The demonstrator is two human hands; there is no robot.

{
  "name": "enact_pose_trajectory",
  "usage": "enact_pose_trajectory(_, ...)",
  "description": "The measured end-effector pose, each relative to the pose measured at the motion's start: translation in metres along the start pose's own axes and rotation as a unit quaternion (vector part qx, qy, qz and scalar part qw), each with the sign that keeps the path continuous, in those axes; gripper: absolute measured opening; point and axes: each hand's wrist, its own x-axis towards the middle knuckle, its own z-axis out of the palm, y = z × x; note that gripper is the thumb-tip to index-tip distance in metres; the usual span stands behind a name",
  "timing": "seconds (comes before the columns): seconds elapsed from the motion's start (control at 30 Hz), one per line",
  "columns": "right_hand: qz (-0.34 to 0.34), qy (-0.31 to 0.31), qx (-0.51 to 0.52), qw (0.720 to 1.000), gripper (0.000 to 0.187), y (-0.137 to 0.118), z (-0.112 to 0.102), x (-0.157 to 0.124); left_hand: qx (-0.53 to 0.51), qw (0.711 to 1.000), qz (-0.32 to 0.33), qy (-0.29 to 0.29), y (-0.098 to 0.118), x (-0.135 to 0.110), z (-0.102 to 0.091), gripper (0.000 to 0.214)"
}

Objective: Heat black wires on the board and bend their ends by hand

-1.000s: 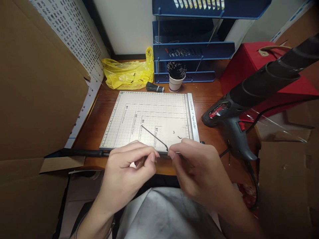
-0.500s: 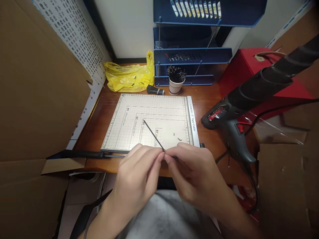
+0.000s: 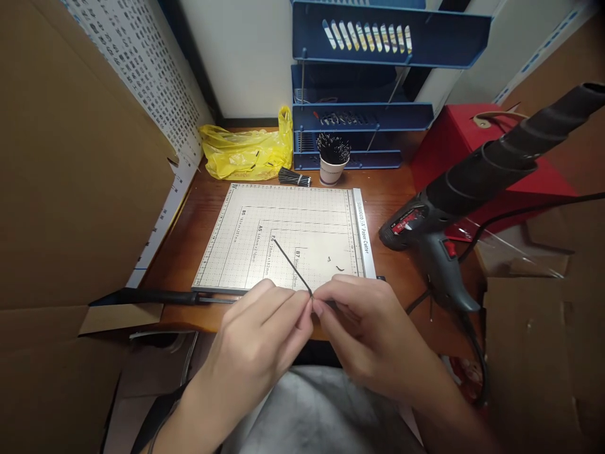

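Apart a second ago, left hand (image 3: 267,331) and right hand (image 3: 362,328) now meet, pinching the near end of a thin black wire (image 3: 293,267).

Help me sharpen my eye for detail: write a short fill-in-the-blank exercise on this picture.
From the left hand and right hand, the black wire slants away toward the person's ____.
The board is labelled "Paper ____".
The colour of the bag is ____.
The trays behind the cup are coloured ____.
Missing words: left; Cutter; yellow; blue
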Motion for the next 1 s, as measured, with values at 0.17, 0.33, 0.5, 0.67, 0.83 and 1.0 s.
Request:
enact_pose_trajectory(0.17,0.009,0.008,-0.006,1.0,0.021,-0.002,0.003,-0.002,0.021,0.999,-0.013,0.024,0.003,0.002,0.002,0.019)
enact_pose_trajectory(0.33,0.017,0.026,-0.013,0.999,0.023,-0.001,0.006,-0.004,-0.014,0.997,-0.049,0.052,0.004,0.001,0.008,0.02)
enact_pose_trajectory(0.5,0.012,0.027,-0.017,0.999,0.024,-0.002,0.002,-0.005,-0.093,0.987,-0.13,0.031,0.003,0.004,0.007,0.025)
enact_pose_trajectory(0.67,0.004,0.028,-0.047,0.998,0.024,-0.002,0.001,-0.004,-0.122,0.981,-0.153,0.013,0.002,0.007,0.006,0.026)
enact_pose_trajectory(0.83,-0.014,0.095,-0.119,0.988,0.018,0.005,0.01,-0.003,-0.062,0.99,-0.118,0.037,-0.001,0.007,0.009,0.02)
enact_pose_trajectory(1.0,-0.042,0.122,-0.186,0.974,0.023,0.01,0.018,-0.003,-0.018,0.996,-0.078,0.038,-0.003,0.006,0.011,0.013)
